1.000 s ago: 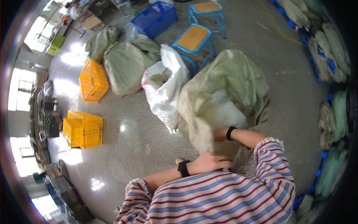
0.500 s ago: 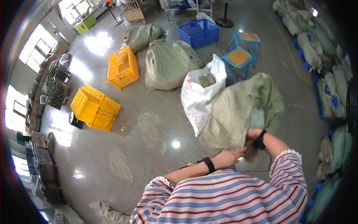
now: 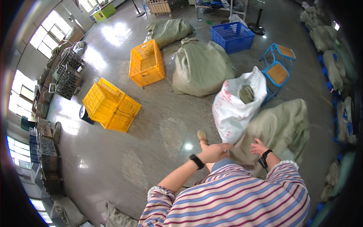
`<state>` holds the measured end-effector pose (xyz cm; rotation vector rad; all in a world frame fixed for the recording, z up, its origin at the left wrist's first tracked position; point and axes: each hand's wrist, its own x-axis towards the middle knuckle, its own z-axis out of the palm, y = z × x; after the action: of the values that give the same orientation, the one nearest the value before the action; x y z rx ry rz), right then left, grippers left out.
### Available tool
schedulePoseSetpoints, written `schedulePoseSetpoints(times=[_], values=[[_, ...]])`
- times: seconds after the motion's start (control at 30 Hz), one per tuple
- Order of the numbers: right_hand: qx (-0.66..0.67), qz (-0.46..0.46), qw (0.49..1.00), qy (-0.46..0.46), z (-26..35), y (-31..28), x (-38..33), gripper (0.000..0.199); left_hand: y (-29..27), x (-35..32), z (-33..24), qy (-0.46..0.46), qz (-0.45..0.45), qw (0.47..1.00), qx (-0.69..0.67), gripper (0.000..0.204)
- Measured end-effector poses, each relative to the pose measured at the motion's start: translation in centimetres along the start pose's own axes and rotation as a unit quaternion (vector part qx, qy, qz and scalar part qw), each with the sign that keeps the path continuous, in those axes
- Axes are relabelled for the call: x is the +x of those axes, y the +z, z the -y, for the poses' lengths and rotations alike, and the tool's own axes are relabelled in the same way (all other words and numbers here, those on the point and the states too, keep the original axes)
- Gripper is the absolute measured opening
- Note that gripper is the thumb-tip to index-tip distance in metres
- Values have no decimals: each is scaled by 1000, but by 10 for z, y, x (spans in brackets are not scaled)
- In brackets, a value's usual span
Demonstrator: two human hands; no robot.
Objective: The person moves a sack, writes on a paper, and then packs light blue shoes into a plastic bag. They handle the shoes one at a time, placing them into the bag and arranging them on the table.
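Hidden: striped shirt is covering the near edge of the green woven sack (image 3: 280,128).
Left hand (image 3: 213,152): gripping the sack's near-left edge, beside the white bag (image 3: 236,108).
Right hand (image 3: 259,146): fingers spreading on the sack; grip unclear.

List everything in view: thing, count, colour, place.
white sack: 1, white with red print, open, before the hands
green sack: 1, olive, floor right, under the hands
big green sacks: 2, olive, floor centre top
yellow crates: 2, yellow, floor left
blue crate: 1, blue, top
stools: 2, blue frames, tan seats, right
wire cages: several, grey, left wall
left hand: at white sack's bottom
right hand: on green sack
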<state>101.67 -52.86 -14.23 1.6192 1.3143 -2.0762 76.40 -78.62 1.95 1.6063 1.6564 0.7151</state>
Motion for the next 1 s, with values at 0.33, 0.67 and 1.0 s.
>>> schedulePoseSetpoints(times=[0.33, 0.67, 1.0], values=[[-476, 117, 838, -240, 215, 231, 171, 33, -100, -389, 344, -700, -348, 595, -188, 31], [-616, 134, 718, -295, 462, 450, 285, 31, -181, -274, 453, -668, -199, 697, -169, 23], [-582, 34, 784, -211, 599, 482, 341, 33, -612, -27, 715, -409, -334, 849, 15, 27]])
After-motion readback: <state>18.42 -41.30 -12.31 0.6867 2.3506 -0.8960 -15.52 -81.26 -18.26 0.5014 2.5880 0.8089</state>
